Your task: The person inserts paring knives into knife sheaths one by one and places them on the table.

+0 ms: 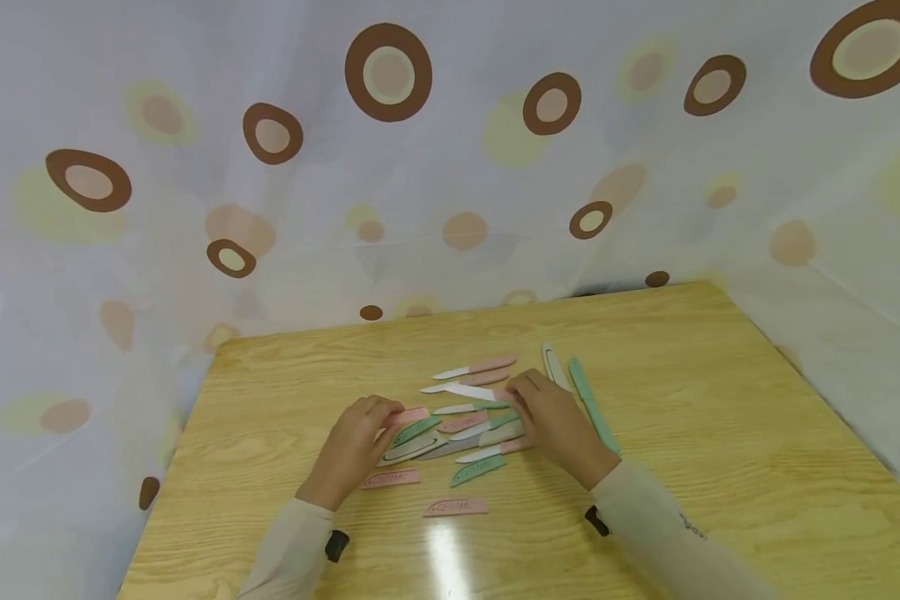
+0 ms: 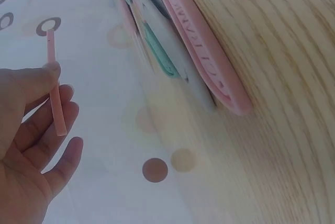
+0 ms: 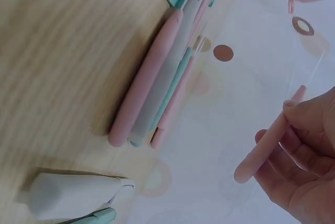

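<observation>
My left hand [image 1: 354, 443] pinches a pink blade sheath [image 2: 54, 103] between thumb and fingers, raised off the table on the left of the pile. On the right, my right hand [image 1: 558, 423] grips a paring knife by its pink handle [image 3: 268, 143]. Its white blade [image 1: 471, 391] points left, toward the sheath, and the two are apart. Beneath and between the hands lie several knives with pink, green and grey handles, such as a pink-handled knife [image 1: 492, 364]. Loose sheaths marked with raised lettering lie among them, including a green sheath [image 1: 417, 430] and a pink sheath [image 1: 392, 478].
Nearest me on the wooden table [image 1: 285, 375] lie another pink sheath [image 1: 456, 507] and a green sheath [image 1: 478, 471]. Beyond my right hand are a long whitish item [image 1: 555, 365] and a long green item [image 1: 592, 402]. A dotted curtain [image 1: 450, 167] hangs around the table.
</observation>
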`<control>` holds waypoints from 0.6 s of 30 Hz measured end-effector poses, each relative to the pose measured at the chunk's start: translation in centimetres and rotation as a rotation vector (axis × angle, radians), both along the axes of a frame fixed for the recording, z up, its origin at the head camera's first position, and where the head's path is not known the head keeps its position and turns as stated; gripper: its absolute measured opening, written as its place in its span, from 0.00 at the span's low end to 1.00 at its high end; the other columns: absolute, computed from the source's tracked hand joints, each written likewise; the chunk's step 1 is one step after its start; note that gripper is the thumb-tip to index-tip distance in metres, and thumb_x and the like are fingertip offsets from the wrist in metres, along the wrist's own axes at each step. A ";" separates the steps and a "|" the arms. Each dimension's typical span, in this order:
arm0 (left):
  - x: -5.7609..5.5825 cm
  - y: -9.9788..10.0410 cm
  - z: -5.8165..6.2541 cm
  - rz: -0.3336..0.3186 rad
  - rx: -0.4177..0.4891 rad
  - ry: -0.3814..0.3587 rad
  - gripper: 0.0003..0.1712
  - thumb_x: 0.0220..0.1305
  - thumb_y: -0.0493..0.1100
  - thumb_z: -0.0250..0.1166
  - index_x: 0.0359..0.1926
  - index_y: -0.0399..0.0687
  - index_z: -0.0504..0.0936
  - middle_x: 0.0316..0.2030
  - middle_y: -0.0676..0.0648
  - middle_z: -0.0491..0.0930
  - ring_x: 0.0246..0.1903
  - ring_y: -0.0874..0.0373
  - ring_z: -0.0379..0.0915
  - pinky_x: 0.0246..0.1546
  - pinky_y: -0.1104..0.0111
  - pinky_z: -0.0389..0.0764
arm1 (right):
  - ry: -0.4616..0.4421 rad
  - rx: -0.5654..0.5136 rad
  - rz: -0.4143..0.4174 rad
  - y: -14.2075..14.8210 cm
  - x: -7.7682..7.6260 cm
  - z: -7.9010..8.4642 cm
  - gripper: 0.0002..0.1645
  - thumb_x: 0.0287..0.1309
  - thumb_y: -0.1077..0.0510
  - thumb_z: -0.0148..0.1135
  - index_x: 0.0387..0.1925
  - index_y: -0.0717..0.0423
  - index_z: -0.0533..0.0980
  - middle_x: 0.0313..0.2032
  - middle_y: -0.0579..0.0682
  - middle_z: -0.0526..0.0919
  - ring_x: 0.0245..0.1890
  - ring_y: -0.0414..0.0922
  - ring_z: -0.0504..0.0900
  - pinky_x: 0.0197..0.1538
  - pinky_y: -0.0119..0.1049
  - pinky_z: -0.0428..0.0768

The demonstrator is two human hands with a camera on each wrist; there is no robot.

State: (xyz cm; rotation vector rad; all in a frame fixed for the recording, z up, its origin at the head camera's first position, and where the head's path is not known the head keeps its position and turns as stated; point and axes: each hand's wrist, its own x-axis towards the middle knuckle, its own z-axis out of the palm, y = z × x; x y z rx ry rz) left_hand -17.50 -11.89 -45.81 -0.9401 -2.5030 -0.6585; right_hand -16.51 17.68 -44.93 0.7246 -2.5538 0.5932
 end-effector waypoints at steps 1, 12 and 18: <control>0.0 0.1 0.0 -0.007 0.000 0.006 0.11 0.55 0.38 0.67 0.41 0.40 0.81 0.38 0.49 0.79 0.37 0.60 0.73 0.36 0.71 0.77 | 0.000 -0.001 0.001 0.1 0.4 0.0 0.06 0.63 0.62 0.55 0.40 0.60 0.75 0.39 0.50 0.76 0.34 0.40 0.75 0.35 0.31 0.77; 0.2 1.0 0.4 -0.036 0.021 0.013 0.12 0.53 0.36 0.68 0.41 0.43 0.81 0.37 0.51 0.79 0.37 0.60 0.72 0.37 0.70 0.76 | 0.043 0.022 0.025 -0.1 1.8 -0.4 0.07 0.59 0.62 0.59 0.39 0.61 0.75 0.37 0.51 0.76 0.36 0.43 0.75 0.37 0.32 0.77; 0.3 1.3 0.5 -0.073 0.039 0.063 0.12 0.53 0.36 0.68 0.41 0.43 0.81 0.38 0.50 0.79 0.38 0.60 0.72 0.39 0.70 0.76 | 0.084 0.063 0.041 -0.4 1.8 -0.2 0.06 0.57 0.64 0.61 0.37 0.61 0.76 0.37 0.51 0.76 0.37 0.44 0.76 0.39 0.34 0.77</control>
